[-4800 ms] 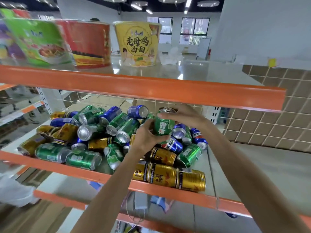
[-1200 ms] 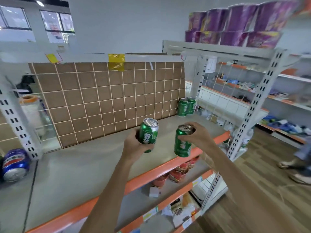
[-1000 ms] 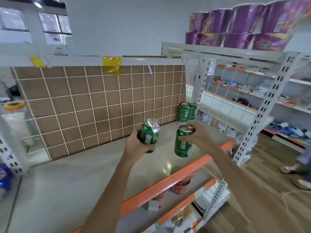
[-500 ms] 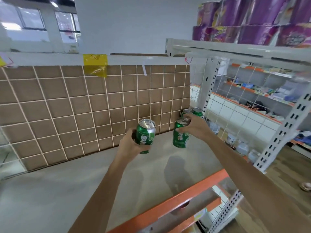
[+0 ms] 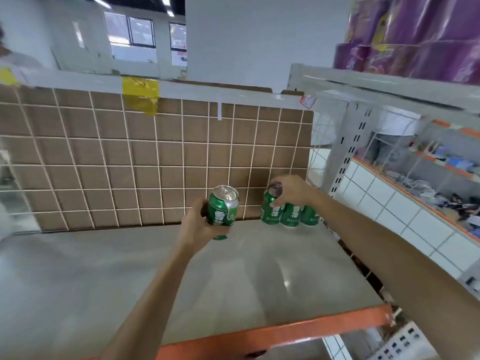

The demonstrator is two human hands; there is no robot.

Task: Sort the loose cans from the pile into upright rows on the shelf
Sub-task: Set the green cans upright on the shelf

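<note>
Right of centre, at the shelf's back corner: three green cans stand in a row against the mesh backing.
Right hand: fingers curled over the top rim of the leftmost can, thumb down its side; the can is upright with its base at or on the shelf surface, though contact is hard to confirm.
Two standing cans: upright, touching each other and the gripped can, partly hidden behind the right wrist; they sit in the corner where the backing meets the white upright post.
Left hand: wrapped around the lower body of a second green can, fingers clamped on it; this can is held above the shelf near frame centre, tilted slightly, pull-tab top showing.
Shelf: grey, glossy surface filling the lower left and centre of the frame; bare surface spreads left of the row and forward to the front lip.
Front edge: orange rail across the lower right of the frame, ending at the right corner.
Back edge: white wire mesh over brown cardboard backing, capped by a white rail with yellow tape.
Right edge: perforated post, then a gap to a neighbouring rack.
Upper right: purple packages on the higher shelf.
</note>
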